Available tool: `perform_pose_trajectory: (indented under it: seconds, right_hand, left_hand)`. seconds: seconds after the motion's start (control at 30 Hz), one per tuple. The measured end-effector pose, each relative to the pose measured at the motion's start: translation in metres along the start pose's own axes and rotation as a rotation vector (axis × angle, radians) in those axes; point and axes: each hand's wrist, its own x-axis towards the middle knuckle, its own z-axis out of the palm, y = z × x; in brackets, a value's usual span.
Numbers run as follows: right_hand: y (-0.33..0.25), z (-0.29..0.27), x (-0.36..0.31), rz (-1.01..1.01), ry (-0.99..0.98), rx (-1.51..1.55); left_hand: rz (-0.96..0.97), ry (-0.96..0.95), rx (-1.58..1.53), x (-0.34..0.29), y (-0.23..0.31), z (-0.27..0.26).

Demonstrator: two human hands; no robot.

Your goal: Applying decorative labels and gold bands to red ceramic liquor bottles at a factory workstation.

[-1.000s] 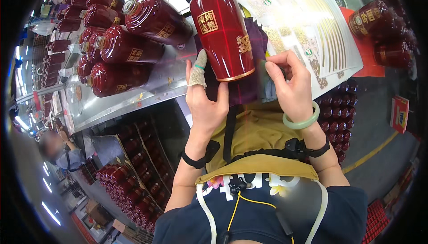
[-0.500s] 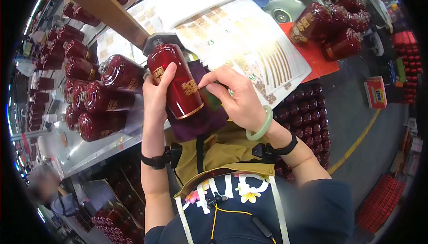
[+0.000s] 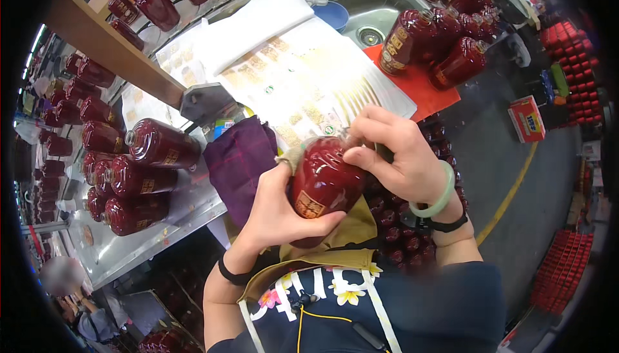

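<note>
A dark red glass bottle (image 3: pixel 329 176) with a gold label is tilted in front of my chest. My left hand (image 3: pixel 277 214) is wrapped round its lower left side, thumb across the front. A scrap of beige cloth (image 3: pixel 294 157) shows beside the bottle near my left fingers. My right hand (image 3: pixel 396 153) wears a pale green bangle; its fingers are pinched together at the bottle's upper end, by the neck, and what lies between them is hidden. Left of the bottle, a dark purple cloth (image 3: pixel 240 166) lies over the bench edge.
Printed sticker sheets (image 3: pixel 309 76) cover the bench beyond my hands. Several red bottles (image 3: pixel 145 182) lie at the left; more bottles (image 3: pixel 406 43) stand on a red sheet (image 3: pixel 438 101) by a metal sink (image 3: pixel 387 5). A wooden post (image 3: pixel 119 50) slants in from the far left.
The bottle has come off the purple cloth, nearer and to the right, and has turned so its shoulder faces up. My right fingers have moved from its lower side to its upper end.
</note>
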Motion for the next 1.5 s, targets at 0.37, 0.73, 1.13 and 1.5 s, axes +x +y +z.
perform_pose_trajectory:
  seconds: [0.37,0.73,1.13,1.5]
  right_hand:
    - [0.018,-0.087,-0.032,0.089,0.557,-0.697]
    - [0.13,-0.163,-0.022,0.179,0.617,-1.049]
    - [0.116,-0.164,0.013,0.636,0.554,-1.162]
    - [0.047,-0.078,0.029,0.155,0.685,-0.954]
  left_hand:
    - [0.333,0.205,0.364,0.015,-0.006,0.014]
    - [0.282,0.669,0.543,-0.074,0.013,-0.068]
    - [0.022,1.511,0.689,-0.221,-0.063,-0.296]
    - [0.238,1.649,0.173,-0.235,-0.103,-0.318]
